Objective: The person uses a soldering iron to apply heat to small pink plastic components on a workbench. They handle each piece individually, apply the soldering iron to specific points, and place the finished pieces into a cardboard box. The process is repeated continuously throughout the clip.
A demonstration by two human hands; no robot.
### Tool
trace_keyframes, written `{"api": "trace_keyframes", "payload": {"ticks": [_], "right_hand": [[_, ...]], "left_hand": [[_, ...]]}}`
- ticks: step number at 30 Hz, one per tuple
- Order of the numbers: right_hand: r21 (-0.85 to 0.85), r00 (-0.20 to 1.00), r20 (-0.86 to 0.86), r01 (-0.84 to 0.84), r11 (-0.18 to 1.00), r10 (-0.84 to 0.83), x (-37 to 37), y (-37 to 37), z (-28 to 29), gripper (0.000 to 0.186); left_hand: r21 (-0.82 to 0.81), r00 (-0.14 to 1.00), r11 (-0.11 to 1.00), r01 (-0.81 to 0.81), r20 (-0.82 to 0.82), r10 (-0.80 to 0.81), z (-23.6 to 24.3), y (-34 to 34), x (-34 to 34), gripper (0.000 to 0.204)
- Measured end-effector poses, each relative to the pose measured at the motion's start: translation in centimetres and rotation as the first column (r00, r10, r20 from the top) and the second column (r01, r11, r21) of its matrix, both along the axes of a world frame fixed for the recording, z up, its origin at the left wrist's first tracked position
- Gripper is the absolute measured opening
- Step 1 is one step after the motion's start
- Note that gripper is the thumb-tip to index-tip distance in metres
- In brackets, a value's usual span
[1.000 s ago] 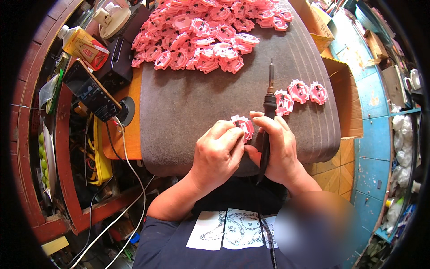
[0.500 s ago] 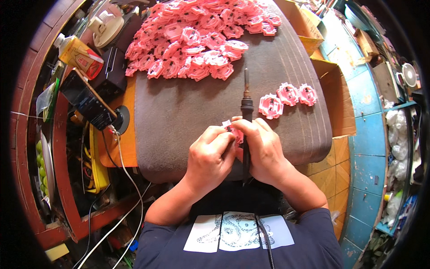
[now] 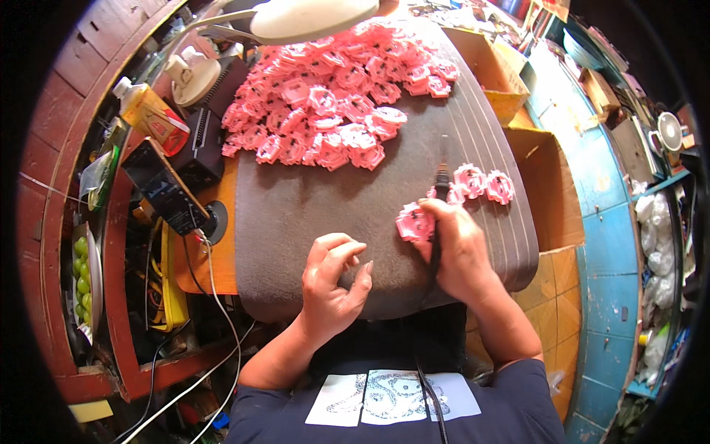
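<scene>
My left hand (image 3: 333,281) hovers over the near part of the dark mat (image 3: 310,207), fingers loosely curled and apart, with nothing in them. My right hand (image 3: 462,251) grips a black-handled soldering iron (image 3: 442,177), its tip pointing away from me, along with a pink plastic piece (image 3: 410,222) at the thumb side. Just beyond that hand lie several similar pink pieces (image 3: 500,186) in a short row, partly hidden by the iron. A large heap of pink pieces (image 3: 318,103) with black inserts covers the far part of the mat.
At left are a propped phone (image 3: 159,185), a black box (image 3: 198,152), a yellow bottle (image 3: 148,115), cables and a plate of green fruit (image 3: 83,281). A white lamp head (image 3: 314,16) hangs at top. Cardboard boxes (image 3: 543,192) and blue shelving (image 3: 603,288) line the right.
My left hand has released the pink piece and drawn back leftward, fingers loosened. My right hand has carried the piece and iron rightward toward the short row. The view has shifted.
</scene>
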State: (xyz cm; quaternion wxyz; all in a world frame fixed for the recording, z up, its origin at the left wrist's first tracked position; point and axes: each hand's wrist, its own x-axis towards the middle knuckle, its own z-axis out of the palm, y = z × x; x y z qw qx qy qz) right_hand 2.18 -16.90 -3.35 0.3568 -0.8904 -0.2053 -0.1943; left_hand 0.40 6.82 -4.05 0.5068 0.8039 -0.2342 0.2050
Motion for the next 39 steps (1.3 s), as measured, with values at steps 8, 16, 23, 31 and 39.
{"api": "trace_keyframes", "payload": {"ticks": [8,16,23,31,39], "right_hand": [[-0.123,0.921,0.142,0.380,0.917,-0.363,3.9,-9.7,-0.8,0.057],[0.074,0.836,0.293,0.463,0.883,-0.463,3.0,-9.4,-0.9,0.050],[0.156,0.854,0.218,0.448,0.880,-0.473,2.6,-9.8,-1.7,0.047],[0.154,0.926,0.163,0.318,0.935,-0.342,2.3,-8.2,-0.9,0.050],[0.056,0.996,0.068,0.049,0.997,-0.052,1.8,-2.4,0.2,0.072]], "left_hand": [[0.421,0.963,0.890,-0.175,0.263,0.065,4.5,0.2,11.5,0.051],[0.747,0.987,0.665,0.014,0.095,-0.128,2.8,-4.2,21.2,0.048],[0.712,0.967,0.666,0.221,-0.070,-0.246,4.0,-3.9,14.9,0.053],[0.697,0.937,0.697,0.170,0.104,-0.333,4.3,-3.9,7.9,0.075],[0.529,0.852,0.672,-0.519,0.379,0.361,2.6,5.0,20.7,0.057]]}}
